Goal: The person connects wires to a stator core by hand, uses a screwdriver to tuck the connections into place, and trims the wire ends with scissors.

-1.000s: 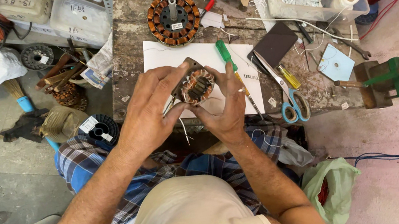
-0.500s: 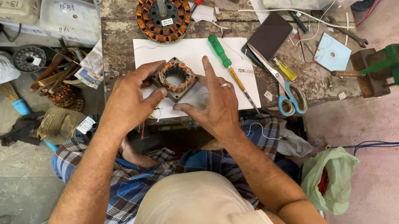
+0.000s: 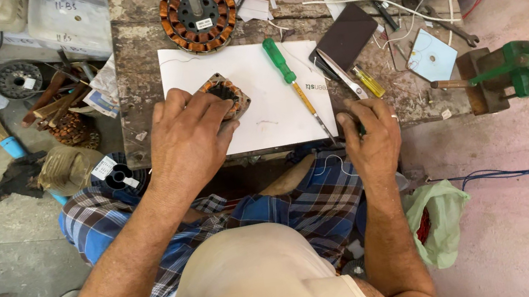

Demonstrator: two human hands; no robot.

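Whereas both hands were closed round the small stator half a second ago, only one is now on it.

Change, right hand: the right hand has been taken off the stator and moved to the near edge of the tabletop, right of the white sheet.
Change, left hand: the left hand has stayed on the small stator, which has been set lower, flat on the white sheet.
Left hand pose: palm down, fingers spread over the stator's near side; the stator is held against the sheet, its far rim with copper windings left uncovered. Forearm runs up from lower left.
Right hand pose: fingers curled in a loose fist at the tabletop edge; something dark green is glimpsed between them, but what is gripped cannot be told. A ring is seen on one finger.
Stator position: on the left part of the white sheet, below the large round stator.
Nearby: a green-handled screwdriver lies diagonally on the sheet, between the two hands; a green vise is fixed at the right.
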